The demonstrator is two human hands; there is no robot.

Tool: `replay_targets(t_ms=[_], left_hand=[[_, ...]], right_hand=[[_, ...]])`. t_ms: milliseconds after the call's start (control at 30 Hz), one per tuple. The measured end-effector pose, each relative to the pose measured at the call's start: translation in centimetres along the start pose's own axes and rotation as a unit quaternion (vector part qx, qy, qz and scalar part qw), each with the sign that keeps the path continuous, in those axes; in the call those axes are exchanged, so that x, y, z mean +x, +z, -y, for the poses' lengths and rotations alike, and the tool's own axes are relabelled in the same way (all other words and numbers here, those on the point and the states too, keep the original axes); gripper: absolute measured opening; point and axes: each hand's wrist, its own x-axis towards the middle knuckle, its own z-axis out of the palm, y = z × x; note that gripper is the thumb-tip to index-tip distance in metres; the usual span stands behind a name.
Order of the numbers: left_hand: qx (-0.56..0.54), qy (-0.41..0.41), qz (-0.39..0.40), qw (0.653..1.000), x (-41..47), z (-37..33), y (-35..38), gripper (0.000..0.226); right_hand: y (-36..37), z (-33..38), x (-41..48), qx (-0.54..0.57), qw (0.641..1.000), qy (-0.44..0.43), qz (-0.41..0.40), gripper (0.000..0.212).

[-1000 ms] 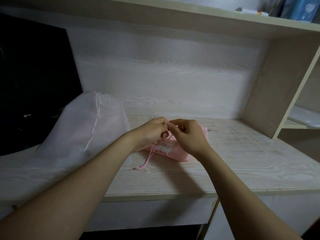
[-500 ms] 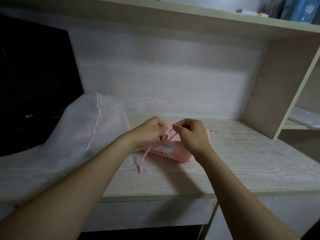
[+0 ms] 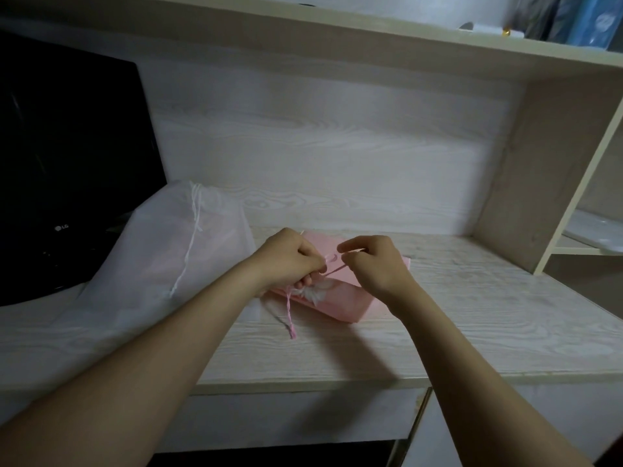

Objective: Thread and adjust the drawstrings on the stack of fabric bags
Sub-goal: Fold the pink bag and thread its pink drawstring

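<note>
A stack of pink fabric bags with a white flower print lies on the desk's middle. My left hand grips the pink drawstring above the stack's left end; the cord's loose tail hangs down onto the desk. My right hand pinches another stretch of the same cord, which runs taut between the two hands. The bags' far edge is hidden behind my hands.
A large translucent white drawstring bag lies at the left, leaning on a black monitor. The wooden desk has a back panel, a shelf above and a side partition at the right.
My hands have drawn apart, stretching the pink cord between them. The loose tail has swung a little to the right and hangs lower.
</note>
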Motion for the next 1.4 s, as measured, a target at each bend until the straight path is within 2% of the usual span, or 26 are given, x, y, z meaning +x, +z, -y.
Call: replay_targets(t_ms=[100,167,233,300,433,467,533,567,633,667,733,767,800,900,933,1033,1133,1267,1400], left_hand=[[0.102,0.034,0.055,0.993,-0.5,-0.2,0.0,0.019],[0.138,0.045,0.088,0.985,-0.9,-0.8,0.3,0.028],[0.143,0.061,0.101,0.983,-1.0,-1.0,0.5,0.025],[0.135,0.080,0.096,0.983,-0.9,-1.0,0.5,0.013],[0.111,0.086,0.101,0.985,-0.7,-0.9,0.3,0.023],[0.091,0.077,0.101,0.988,-0.6,-0.7,0.3,0.024],[0.048,0.050,0.100,0.993,-0.6,-0.2,0.2,0.023],[0.026,0.039,0.100,0.994,-0.7,0.0,0.2,0.023],[-0.026,0.022,0.103,0.994,-1.0,0.3,0.2,0.026],[-0.054,0.012,0.104,0.993,-1.1,0.3,0.2,0.028],[-0.100,-0.010,0.100,0.990,-1.2,0.3,0.0,0.034],[-0.121,-0.022,0.096,0.988,-1.2,0.3,0.0,0.034],[-0.143,-0.034,0.092,0.985,-1.0,0.2,-0.1,0.034],[-0.197,-0.073,0.071,0.975,-0.4,0.1,0.0,0.023],[-0.205,-0.082,0.064,0.973,-0.3,0.1,0.1,0.020],[-0.201,-0.094,0.057,0.973,-0.3,-0.1,0.3,0.016],[-0.213,-0.102,0.032,0.971,-0.3,-0.4,0.4,0.014],[-0.211,-0.099,0.008,0.972,-0.1,-0.7,0.2,0.010],[-0.196,-0.105,0.024,0.975,-0.1,-1.3,0.1,0.015]], right_hand=[[-1.0,0.9,-0.1,0.130,0.991,0.018,0.007,0.024],[-1.4,1.4,0.0,0.176,0.984,0.036,-0.013,0.019],[-1.6,1.9,0.1,0.199,0.978,0.053,-0.021,0.016],[-1.8,2.5,0.1,0.207,0.977,0.056,-0.011,0.015],[-2.0,3.8,0.6,0.259,0.964,-0.014,-0.056,0.020],[-2.0,3.9,0.9,0.248,0.964,-0.043,-0.086,0.023],[-2.0,3.5,1.8,0.155,0.973,-0.102,-0.134,0.027],[-1.9,3.1,2.1,0.093,0.978,-0.127,-0.137,0.028],[-1.6,2.0,2.9,-0.071,0.983,-0.143,-0.087,0.026],[-1.4,1.5,3.2,-0.189,0.971,-0.138,-0.052,0.028],[-1.1,0.7,3.0,-0.407,0.905,-0.123,-0.009,0.036],[-1.0,0.5,2.8,-0.455,0.881,-0.131,-0.005,0.041],[-0.8,0.7,2.4,-0.464,0.874,-0.145,-0.003,0.045],[-0.8,2.1,1.1,-0.318,0.932,-0.171,0.039,0.044],[-0.7,2.6,0.7,-0.290,0.940,-0.166,0.064,0.048],[0.4,2.7,0.3,-0.309,0.927,-0.191,0.092,0.051],[0.9,2.1,0.6,-0.305,0.930,-0.204,0.032,0.049],[1.4,2.1,0.2,-0.311,0.923,-0.226,0.002,0.026],[1.6,2.8,-0.8,-0.355,0.906,-0.227,0.024,0.019]])
